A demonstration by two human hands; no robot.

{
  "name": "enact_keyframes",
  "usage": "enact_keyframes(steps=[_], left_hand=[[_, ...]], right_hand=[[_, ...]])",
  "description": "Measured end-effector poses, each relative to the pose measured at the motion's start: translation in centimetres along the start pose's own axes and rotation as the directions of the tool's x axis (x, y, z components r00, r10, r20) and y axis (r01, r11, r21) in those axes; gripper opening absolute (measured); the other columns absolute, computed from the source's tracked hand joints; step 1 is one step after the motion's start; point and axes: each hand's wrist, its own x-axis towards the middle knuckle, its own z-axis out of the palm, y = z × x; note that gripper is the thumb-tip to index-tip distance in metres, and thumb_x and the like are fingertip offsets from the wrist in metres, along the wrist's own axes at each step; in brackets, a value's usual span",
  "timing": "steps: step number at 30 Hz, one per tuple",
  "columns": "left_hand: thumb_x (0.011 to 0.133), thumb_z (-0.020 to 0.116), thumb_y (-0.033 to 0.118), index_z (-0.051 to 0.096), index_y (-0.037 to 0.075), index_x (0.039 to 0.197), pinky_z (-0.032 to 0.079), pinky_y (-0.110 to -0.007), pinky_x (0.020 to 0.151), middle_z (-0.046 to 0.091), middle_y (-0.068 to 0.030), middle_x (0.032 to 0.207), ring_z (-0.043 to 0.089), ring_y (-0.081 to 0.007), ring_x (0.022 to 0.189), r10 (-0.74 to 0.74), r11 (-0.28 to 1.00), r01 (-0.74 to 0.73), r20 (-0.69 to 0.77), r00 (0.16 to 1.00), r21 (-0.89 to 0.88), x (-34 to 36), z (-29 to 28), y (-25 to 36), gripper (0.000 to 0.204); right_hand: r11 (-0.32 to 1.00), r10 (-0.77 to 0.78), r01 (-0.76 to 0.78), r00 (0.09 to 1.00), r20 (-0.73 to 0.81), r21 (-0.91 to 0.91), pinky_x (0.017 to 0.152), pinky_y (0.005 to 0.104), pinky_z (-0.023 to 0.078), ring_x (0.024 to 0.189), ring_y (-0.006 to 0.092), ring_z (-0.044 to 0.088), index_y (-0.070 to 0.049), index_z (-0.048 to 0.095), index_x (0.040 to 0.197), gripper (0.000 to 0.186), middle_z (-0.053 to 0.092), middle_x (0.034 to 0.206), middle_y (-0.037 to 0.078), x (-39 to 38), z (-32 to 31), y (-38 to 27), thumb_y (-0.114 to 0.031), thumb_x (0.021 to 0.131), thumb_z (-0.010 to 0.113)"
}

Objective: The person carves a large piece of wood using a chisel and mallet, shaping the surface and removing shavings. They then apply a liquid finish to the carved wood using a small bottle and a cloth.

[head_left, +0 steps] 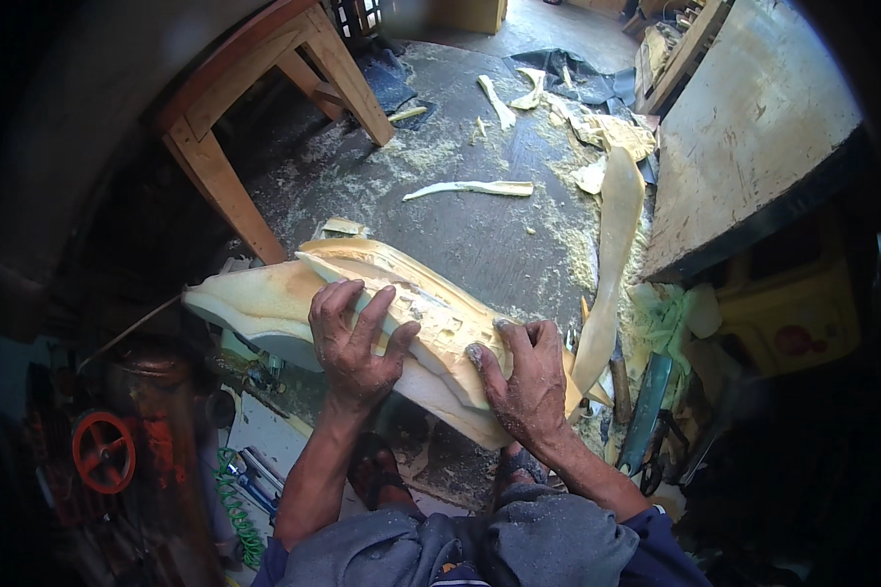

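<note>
A long, pale yellow block of shaped foam (440, 306), like a motorcycle seat pad, lies slantwise in front of my knees. Its upper face has a hollow with rough, notched patches. Against it on the near side is a second, paler foam piece (255, 293), with a pointed left end. My left hand (357, 342) is closed over the near edge of the yellow pad at its middle, fingers bent onto it. Toward the right end, my right hand (527, 382) grips the same pad, thumb on the near side; dust coats its fingertips. The undersides are hidden.
Foam scraps (468, 188) and crumbs litter the dark floor. A wooden-legged table (201, 166) stands far left, a pale panel (754, 127) at right. One long foam strip (612, 254) rises beside my right hand. A red handwheel (104, 452) and green coiled hose (240, 509) are at left.
</note>
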Motion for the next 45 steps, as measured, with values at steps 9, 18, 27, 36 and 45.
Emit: enact_keyframes(steps=[9,18,27,36,45], left_hand=[[0.082,0.085,0.044,0.074,0.016,0.122,0.041,-0.058,0.113,0.059,-0.0141,0.137,0.050,-0.0401,0.138,0.086,0.996,-0.086,0.028,0.996,-0.028,0.5,-0.5,-0.5,0.051],[0.085,0.080,0.052,0.075,0.017,0.122,0.034,-0.059,0.117,0.058,-0.0132,0.144,0.047,-0.0358,0.143,0.034,0.997,-0.042,0.126,0.991,0.064,0.9,-0.5,-0.1,0.051],[0.084,0.079,0.055,0.070,0.017,0.127,0.032,-0.057,0.117,0.051,-0.0148,0.145,0.042,-0.0397,0.142,0.089,0.984,-0.120,0.227,0.970,0.129,1.4,-0.6,0.7,0.058],[0.092,0.070,0.050,0.068,0.021,0.135,0.020,-0.062,0.122,0.045,-0.0140,0.157,0.028,-0.0396,0.153,0.054,0.974,-0.130,0.366,0.929,0.186,0.5,0.1,3.5,0.052],[0.090,0.072,0.053,0.067,0.022,0.138,0.014,-0.065,0.123,0.046,-0.0115,0.157,0.027,-0.0365,0.155,0.031,0.975,-0.127,0.449,0.893,0.185,0.2,-0.3,4.0,0.057]], right_hand=[[1.000,-0.009,0.009,0.998,-0.055,-0.001,0.078,0.0467,0.045,0.092,0.0330,0.052,0.001,0.069,0.115,0.037,0.052,0.098,0.019,0.0,0.1,0.0,-0.028,0.092,0.076],[0.990,-0.038,0.034,0.999,-0.031,-0.133,0.077,0.0461,0.050,0.096,0.0330,0.057,-0.001,0.070,0.110,0.034,0.056,0.102,0.019,0.0,0.1,0.0,-0.031,0.093,0.074],[0.997,-0.025,0.029,0.998,0.051,-0.076,0.071,0.0513,0.055,0.080,0.0390,0.068,-0.006,0.065,0.118,0.032,0.065,0.087,0.018,0.2,0.9,1.4,-0.032,0.099,0.063],[0.997,-0.027,0.027,1.000,0.007,-0.067,0.067,0.0509,0.054,0.077,0.0381,0.066,-0.006,0.065,0.117,0.033,0.064,0.086,0.018,0.1,1.8,2.5,-0.033,0.099,0.063],[0.990,0.009,0.020,0.979,0.205,-0.138,0.068,0.0496,0.051,0.075,0.0355,0.064,-0.012,0.063,0.137,0.046,0.063,0.083,0.017,-1.4,-0.3,4.4,-0.041,0.101,0.060]])
